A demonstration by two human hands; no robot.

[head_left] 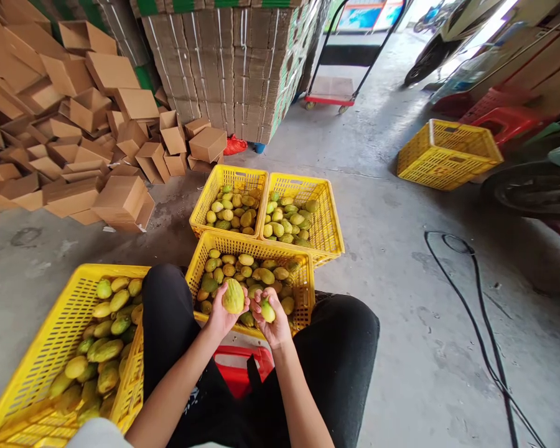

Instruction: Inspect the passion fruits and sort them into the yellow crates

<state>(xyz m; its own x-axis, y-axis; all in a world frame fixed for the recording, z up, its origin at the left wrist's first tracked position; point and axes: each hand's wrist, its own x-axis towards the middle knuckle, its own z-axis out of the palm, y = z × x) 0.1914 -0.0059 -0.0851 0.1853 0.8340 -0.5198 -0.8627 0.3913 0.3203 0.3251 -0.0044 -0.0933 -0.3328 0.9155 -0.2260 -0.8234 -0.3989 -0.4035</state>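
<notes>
Head view: the left hand (221, 314) cups a large mango (233, 295), long axis upright, while the right hand (273, 323) pinches a smaller mango (267, 310) just beside it, both over the near rim of the front yellow crate (252, 246).

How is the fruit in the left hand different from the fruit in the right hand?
The fruit in the left hand is larger and pale yellow; the fruit in the right hand is smaller and greener. The left hand holds its fruit up with most of it showing, while the right hand curls around its fruit. Both are held over the nearest yellow crate.
</notes>
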